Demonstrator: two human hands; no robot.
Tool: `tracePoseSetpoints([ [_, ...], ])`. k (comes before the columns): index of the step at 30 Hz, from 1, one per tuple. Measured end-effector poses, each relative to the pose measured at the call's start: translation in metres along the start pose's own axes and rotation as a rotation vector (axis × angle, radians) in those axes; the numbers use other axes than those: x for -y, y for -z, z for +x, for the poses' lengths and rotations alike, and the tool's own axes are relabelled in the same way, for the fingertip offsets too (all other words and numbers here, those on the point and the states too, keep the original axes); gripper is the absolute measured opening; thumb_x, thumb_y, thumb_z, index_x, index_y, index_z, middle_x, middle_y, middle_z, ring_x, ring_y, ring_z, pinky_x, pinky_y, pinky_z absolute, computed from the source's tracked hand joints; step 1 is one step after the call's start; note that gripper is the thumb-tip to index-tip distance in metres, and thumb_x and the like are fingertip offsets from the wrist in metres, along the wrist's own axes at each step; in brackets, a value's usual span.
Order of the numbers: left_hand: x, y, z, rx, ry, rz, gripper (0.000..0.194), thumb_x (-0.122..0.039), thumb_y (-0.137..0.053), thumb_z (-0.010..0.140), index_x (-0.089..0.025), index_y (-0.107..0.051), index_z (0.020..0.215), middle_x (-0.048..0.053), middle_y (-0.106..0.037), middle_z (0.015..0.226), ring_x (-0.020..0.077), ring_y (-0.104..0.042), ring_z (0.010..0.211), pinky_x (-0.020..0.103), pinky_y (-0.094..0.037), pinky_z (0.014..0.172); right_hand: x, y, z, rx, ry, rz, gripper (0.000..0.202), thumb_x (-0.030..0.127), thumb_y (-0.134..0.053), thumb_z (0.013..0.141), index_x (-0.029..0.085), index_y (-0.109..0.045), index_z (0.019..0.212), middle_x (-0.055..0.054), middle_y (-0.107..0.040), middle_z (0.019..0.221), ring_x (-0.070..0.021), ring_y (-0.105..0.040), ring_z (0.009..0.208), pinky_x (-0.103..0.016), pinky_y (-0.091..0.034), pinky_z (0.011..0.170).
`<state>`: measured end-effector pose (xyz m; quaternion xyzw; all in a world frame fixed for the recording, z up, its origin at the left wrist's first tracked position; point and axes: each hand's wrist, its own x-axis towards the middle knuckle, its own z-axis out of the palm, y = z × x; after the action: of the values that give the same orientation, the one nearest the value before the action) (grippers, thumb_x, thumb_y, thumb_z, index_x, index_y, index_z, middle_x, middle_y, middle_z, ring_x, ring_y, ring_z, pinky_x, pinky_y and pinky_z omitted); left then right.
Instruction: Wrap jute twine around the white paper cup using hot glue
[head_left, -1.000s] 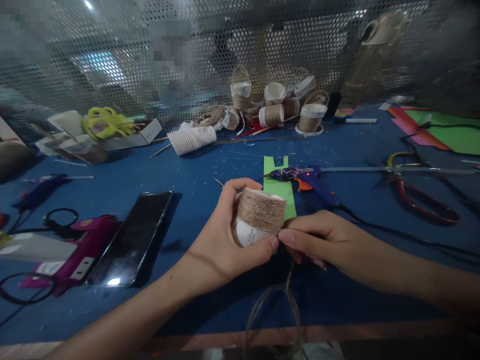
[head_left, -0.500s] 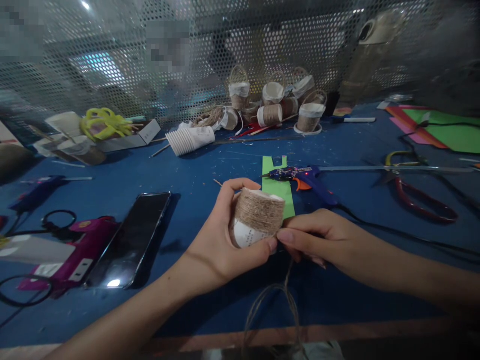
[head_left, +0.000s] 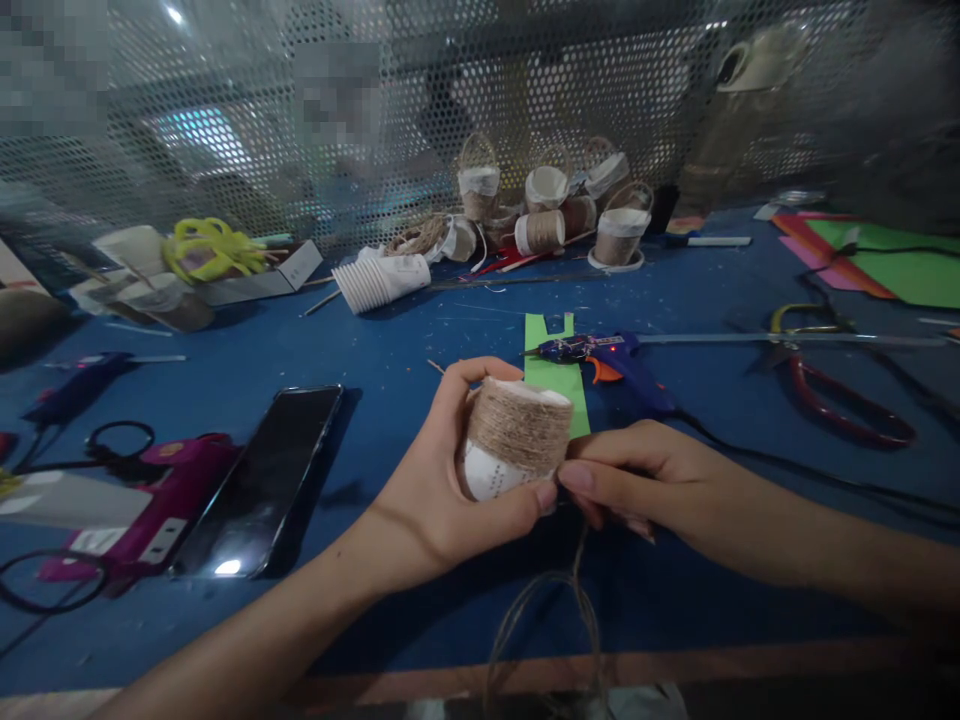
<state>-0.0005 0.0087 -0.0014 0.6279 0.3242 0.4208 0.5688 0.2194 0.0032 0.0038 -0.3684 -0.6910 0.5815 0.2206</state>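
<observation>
A white paper cup (head_left: 523, 430), its upper part wound with rows of brown twine, lies tilted in my left hand (head_left: 457, 490). My left fingers wrap behind it and the thumb presses its lower side. Close against the cup's right side, my right hand (head_left: 652, 480) pinches the twine (head_left: 579, 555) between thumb and forefinger. From there the loose twine drops in loops over the table's front edge. Just beyond the cup lies a strip of green paper (head_left: 559, 395), with the tip of a blue glue gun (head_left: 600, 350) resting over it.
To the left lie a black phone (head_left: 262, 480) and a magenta power strip (head_left: 157, 510). Red-handled pliers or cutters (head_left: 844, 400) are at the right. Stacked paper cups (head_left: 382, 282) and several small twine-wrapped baskets (head_left: 621, 235) stand at the back, before a perforated metal screen (head_left: 420, 100).
The cup has turned very slightly in my left hand, and the twine band sits a little lower on its right side. Both hands stay almost where they were.
</observation>
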Motion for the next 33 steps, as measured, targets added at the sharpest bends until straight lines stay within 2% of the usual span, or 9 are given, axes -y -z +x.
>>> tracePoseSetpoints([
  [22, -0.0012, 0.0011, 0.0006, -0.021, 0.027, -0.038, 0.067, -0.009, -0.086, 0.066, -0.028, -0.050, 0.119, -0.003, -0.063, 0.101, 0.0092, -0.063, 0.077, 0.019, -0.055, 0.066, 0.0040, 0.0008, -0.0009, -0.053, 0.063, -0.039, 0.039, 0.038, -0.056, 0.104, 0.020, -0.060, 0.069, 0.008, -0.047, 0.061, -0.0064, -0.042, 0.056, -0.023, -0.033, 0.054],
  [33, -0.0009, 0.0018, 0.0019, -0.012, 0.031, -0.055, 0.069, -0.009, -0.087, 0.064, -0.028, -0.051, 0.119, -0.002, -0.063, 0.099, 0.0111, -0.064, 0.079, 0.021, -0.055, 0.068, 0.0035, 0.0016, -0.0002, -0.047, 0.037, -0.014, 0.038, 0.041, -0.060, 0.102, 0.020, -0.061, 0.070, 0.008, -0.048, 0.063, -0.0066, -0.044, 0.058, -0.023, -0.034, 0.054],
])
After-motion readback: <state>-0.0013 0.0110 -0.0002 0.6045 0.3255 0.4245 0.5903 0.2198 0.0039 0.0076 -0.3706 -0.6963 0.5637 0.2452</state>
